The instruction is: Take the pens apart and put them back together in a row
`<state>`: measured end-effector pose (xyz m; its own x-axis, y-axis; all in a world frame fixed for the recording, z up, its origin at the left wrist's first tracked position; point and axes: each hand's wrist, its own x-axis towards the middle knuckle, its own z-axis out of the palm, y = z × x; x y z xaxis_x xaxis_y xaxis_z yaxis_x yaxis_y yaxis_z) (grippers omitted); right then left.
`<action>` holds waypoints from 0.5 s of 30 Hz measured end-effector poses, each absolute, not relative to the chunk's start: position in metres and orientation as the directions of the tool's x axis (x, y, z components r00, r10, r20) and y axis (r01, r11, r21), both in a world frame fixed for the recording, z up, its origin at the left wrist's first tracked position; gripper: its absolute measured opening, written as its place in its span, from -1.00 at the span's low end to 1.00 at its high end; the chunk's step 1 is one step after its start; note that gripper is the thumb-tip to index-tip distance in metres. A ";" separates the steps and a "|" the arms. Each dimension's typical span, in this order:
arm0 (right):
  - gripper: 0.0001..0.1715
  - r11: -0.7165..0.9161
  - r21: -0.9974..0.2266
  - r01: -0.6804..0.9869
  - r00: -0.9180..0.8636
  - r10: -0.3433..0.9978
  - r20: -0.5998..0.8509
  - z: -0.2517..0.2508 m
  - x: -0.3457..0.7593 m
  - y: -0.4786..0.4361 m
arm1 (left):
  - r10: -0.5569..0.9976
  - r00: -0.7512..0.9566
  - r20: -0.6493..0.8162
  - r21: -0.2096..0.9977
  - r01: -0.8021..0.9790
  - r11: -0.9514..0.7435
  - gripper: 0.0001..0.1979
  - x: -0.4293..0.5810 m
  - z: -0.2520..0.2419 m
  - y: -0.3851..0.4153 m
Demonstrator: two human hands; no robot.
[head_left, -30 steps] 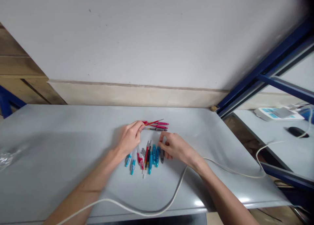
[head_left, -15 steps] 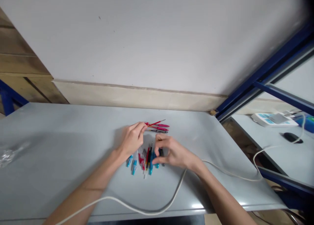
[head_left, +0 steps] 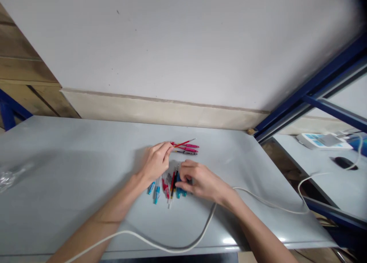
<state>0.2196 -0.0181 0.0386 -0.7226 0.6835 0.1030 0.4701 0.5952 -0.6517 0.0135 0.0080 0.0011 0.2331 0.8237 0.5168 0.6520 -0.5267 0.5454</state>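
My left hand (head_left: 157, 158) pinches a red refill (head_left: 182, 144) by the far pens (head_left: 191, 149); my right hand (head_left: 200, 179) curls over blue parts (head_left: 178, 194) nearer on the surface (head_left: 229, 152); I cannot tell if it grips one.

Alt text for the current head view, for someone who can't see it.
A person's left hand pinches a red pen refill over a gray table, while the right hand curls over blue pen parts, its grip unclear. Pink pens and a dark gray pen lie just beyond; a white cable loops across the near side.
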 end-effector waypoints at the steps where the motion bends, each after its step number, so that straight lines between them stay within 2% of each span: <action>1: -0.68 0.522 -0.714 0.466 -0.648 0.751 0.126 0.038 0.220 -0.016 | 0.819 0.235 0.523 0.540 0.652 -0.532 -0.76 0.013 0.001 0.008; 3: -0.67 0.344 -0.863 0.371 -0.462 0.874 0.150 0.037 0.221 -0.011 | 0.804 0.255 0.537 0.522 0.649 -0.554 -0.76 0.013 0.001 0.008; 5: -0.57 0.185 -0.969 0.161 -0.313 0.941 0.127 0.033 0.221 -0.006 | 0.781 0.296 0.550 0.497 0.636 -0.591 -0.75 0.014 0.000 0.008; 8: -0.53 0.055 -0.990 -0.126 -0.183 0.980 0.078 0.027 0.221 0.001 | 0.750 0.366 0.551 0.477 0.599 -0.643 -0.74 0.015 -0.001 0.007; 11: -0.56 0.077 -0.964 -0.253 -0.017 0.996 0.084 0.023 0.225 0.008 | 0.736 0.400 0.546 0.476 0.575 -0.666 -0.74 0.015 0.000 0.008; 13: -0.57 0.137 -0.954 -0.267 0.107 0.988 0.112 0.023 0.232 0.011 | 0.747 0.370 0.552 0.485 0.586 -0.649 -0.73 0.013 0.000 0.010; 15: -0.55 0.174 -0.958 -0.226 0.157 0.978 0.141 0.026 0.237 0.012 | 0.792 0.295 0.534 0.508 0.637 -0.580 -0.75 0.010 0.000 0.012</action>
